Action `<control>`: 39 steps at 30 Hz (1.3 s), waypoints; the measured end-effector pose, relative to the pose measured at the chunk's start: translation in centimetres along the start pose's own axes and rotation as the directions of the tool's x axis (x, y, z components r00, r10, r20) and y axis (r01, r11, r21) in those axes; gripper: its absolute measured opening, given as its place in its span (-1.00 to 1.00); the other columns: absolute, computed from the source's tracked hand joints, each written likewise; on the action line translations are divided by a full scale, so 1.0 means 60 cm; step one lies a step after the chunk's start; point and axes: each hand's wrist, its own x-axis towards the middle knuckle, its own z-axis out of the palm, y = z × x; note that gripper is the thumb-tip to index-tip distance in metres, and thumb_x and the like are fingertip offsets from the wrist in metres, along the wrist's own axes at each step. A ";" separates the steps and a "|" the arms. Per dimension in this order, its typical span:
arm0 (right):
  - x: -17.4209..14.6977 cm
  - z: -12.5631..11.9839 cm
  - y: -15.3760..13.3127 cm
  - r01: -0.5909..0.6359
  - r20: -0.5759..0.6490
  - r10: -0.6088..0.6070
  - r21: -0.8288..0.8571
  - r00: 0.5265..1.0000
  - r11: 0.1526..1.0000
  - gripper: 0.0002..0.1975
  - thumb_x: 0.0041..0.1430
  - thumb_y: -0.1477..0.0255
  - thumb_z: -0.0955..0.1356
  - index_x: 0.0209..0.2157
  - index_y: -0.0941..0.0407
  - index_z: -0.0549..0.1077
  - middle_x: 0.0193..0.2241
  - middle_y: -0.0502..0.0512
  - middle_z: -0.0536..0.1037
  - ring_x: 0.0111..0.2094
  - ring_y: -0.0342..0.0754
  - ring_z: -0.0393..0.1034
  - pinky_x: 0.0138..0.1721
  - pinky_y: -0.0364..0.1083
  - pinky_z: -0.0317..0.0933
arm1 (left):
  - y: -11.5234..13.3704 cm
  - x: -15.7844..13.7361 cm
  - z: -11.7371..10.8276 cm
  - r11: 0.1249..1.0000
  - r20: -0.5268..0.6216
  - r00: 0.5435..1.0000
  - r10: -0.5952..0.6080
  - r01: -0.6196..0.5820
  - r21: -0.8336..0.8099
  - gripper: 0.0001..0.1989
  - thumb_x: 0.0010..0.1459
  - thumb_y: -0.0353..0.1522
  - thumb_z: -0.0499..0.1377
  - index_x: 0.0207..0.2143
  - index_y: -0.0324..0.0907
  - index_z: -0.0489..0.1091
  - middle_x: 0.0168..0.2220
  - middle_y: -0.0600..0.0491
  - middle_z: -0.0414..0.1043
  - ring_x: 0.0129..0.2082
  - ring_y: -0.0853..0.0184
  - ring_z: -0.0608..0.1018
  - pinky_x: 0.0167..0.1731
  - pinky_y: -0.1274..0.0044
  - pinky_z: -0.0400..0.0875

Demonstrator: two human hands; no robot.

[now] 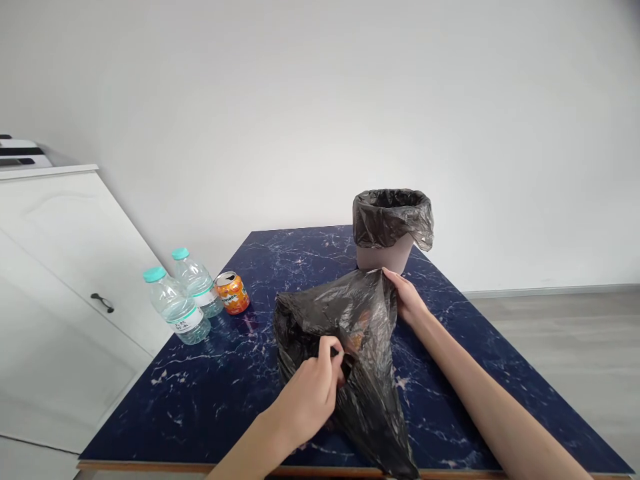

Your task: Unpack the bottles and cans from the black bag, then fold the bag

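Observation:
A thin black plastic bag [370, 393] lies crumpled over the near middle of the table, its mouth facing left and its lower end hanging past the front edge. My left hand [313, 390] is closed in a pinch on the rim of the mouth. At the bag's far right corner, my right hand [406, 297] grips the plastic between thumb and fingers. Something orange shows dimly through the film; what it is I cannot tell. Just behind my right hand stands a pinkish-grey trash bin [383, 258] with a black liner [380, 227] folded over its rim.
To the left, two clear water bottles with teal caps, a nearer bottle [175, 310] and a farther bottle [200, 283], stand beside an orange soda can [233, 293]. The table [210, 400] has a dark blue marbled top. A white cabinet [65, 287] flanks it.

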 end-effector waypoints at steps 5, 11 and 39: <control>-0.002 0.001 -0.001 0.001 -0.003 -0.001 -0.004 1.000 1.000 -0.66 -0.05 0.18 0.67 -0.31 0.04 0.64 -0.32 0.08 0.75 -0.23 0.14 0.68 -0.19 0.01 0.58 | -0.002 0.027 0.008 0.993 -0.252 0.965 0.075 -0.048 0.111 -0.83 0.53 -0.31 0.02 0.05 -0.09 0.34 0.02 -0.10 0.48 -0.06 0.10 0.62 -0.10 0.32 0.52; -0.006 0.003 -0.002 -0.008 -0.007 0.008 -0.020 1.000 1.000 -0.65 -0.06 0.19 0.67 -0.29 0.05 0.65 -0.31 0.07 0.76 -0.26 0.12 0.68 -0.20 0.00 0.58 | 0.035 0.045 0.019 0.972 -0.247 0.952 0.183 -0.137 0.192 -0.78 0.45 -0.33 0.20 0.11 -0.07 0.44 0.22 -0.10 0.43 0.18 -0.01 0.50 0.16 0.12 0.49; -0.013 0.014 0.010 0.028 0.099 -0.022 -0.059 0.995 0.998 -0.85 0.37 0.36 0.50 -0.22 0.16 0.59 -0.31 0.00 0.65 -0.37 -0.15 0.52 -0.29 -0.12 0.46 | -0.001 0.008 0.008 0.994 -0.203 0.973 0.105 -0.094 0.062 -0.69 0.55 -0.27 -0.02 0.00 -0.08 0.52 0.11 -0.15 0.47 0.03 0.08 0.64 0.06 0.29 0.59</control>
